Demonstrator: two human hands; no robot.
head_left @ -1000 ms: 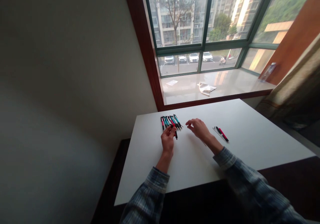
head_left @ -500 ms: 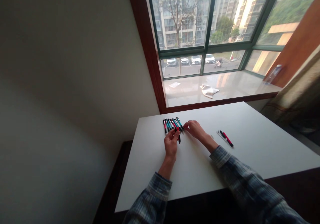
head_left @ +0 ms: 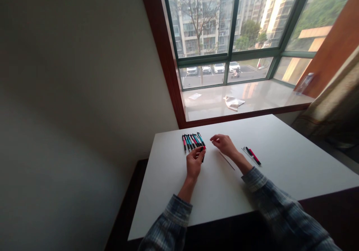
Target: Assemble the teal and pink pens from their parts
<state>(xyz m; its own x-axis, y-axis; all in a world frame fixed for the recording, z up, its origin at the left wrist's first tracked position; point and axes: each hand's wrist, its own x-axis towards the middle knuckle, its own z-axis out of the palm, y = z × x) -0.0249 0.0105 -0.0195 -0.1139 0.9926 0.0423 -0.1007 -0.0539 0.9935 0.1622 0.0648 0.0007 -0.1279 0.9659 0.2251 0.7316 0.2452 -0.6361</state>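
Note:
My left hand (head_left: 195, 164) is closed on a red and black pen (head_left: 203, 153), held just at the near end of a row of several red, teal and black pens (head_left: 192, 140) lying on the white table (head_left: 275, 169). To the right of the row hovers my right hand (head_left: 225, 145), its fingertips pinched together; what they hold, if anything, is too small to make out. A thin rod (head_left: 227, 161) lies on the table beside my right wrist. Further right lie a red pen (head_left: 254, 156) and a black and clear piece next to it.
The table stands against a window sill (head_left: 266, 98) with a crumpled white cloth (head_left: 233, 102) and a slip of paper (head_left: 194, 96) on it. A plain wall is at the left, a curtain (head_left: 333, 105) at the right.
My right hand went left to the pen in my left hand, then drew back to the right. The thin rod now lies on the table by my right wrist.

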